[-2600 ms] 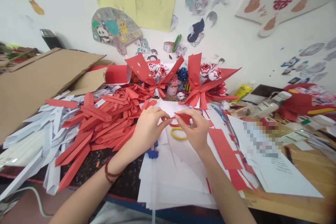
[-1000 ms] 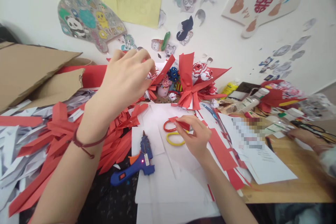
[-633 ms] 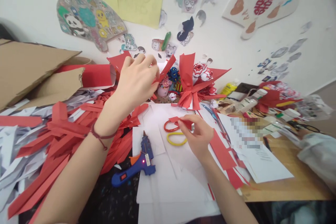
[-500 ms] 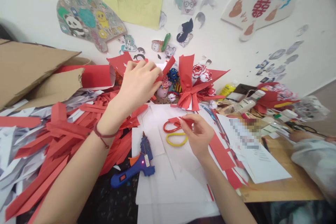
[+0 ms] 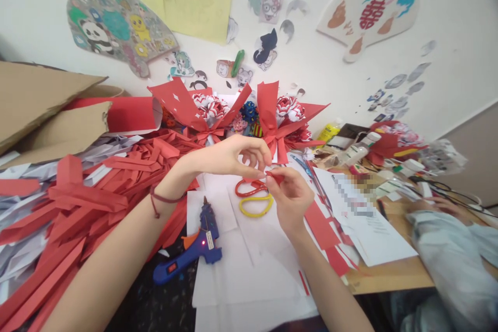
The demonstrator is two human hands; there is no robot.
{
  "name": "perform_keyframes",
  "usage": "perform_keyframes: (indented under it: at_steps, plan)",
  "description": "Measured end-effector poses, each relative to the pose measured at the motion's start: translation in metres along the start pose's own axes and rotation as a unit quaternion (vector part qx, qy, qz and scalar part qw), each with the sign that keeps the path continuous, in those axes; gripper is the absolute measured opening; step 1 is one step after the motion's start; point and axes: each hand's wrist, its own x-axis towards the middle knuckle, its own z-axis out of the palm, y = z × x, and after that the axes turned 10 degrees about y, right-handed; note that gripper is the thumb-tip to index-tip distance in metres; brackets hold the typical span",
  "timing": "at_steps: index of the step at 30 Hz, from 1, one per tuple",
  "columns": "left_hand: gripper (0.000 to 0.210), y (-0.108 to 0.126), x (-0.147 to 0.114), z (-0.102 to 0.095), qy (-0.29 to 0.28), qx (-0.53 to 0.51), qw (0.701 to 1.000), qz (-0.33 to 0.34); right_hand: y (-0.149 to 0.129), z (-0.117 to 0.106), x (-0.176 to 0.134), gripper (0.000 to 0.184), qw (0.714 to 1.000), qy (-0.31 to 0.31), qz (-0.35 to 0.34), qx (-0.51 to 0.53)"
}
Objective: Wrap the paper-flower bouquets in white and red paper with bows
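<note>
My right hand (image 5: 292, 194) pinches a small piece of red paper (image 5: 277, 173) between thumb and fingers. Close against it, my left hand (image 5: 245, 158) has its fingers curled and its thumb tip at the same piece; what lies between its fingertips is hard to see. Below both hands, scissors (image 5: 254, 207) with one red and one yellow handle loop lie on white paper sheets (image 5: 229, 280); my right hand hides their blades. A blue hot glue gun (image 5: 204, 246) with a lit red light rests left of the scissors.
Folded red paper strips (image 5: 89, 197) heap up on the left, beside cardboard (image 5: 42, 104). Red-wrapped paper flower bouquets (image 5: 212, 109) stand at the back. A printed sheet (image 5: 369, 233) and bottles (image 5: 363, 148) are on the right, near another person's sleeve (image 5: 443, 249).
My left hand has come down and right from in front of the left bouquet to meet my right hand at the red paper. The view has shifted slightly right.
</note>
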Motion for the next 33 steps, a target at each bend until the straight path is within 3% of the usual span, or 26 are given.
perform_keyframes:
  at_steps: [19, 33]
  plan:
    - [0.012, -0.0011, 0.0027, 0.0051, 0.001, -0.001, 1.0, 0.018, -0.0004, -0.0003, 0.0021, 0.014, 1.0, 0.009, -0.024, 0.005]
    - [0.011, -0.0053, 0.0048, 0.01, 0.021, 0.027, 0.998, 0.044, -0.0006, 0.0005, 0.003, 0.013, 1.0, 0.019, -0.004, 0.017]
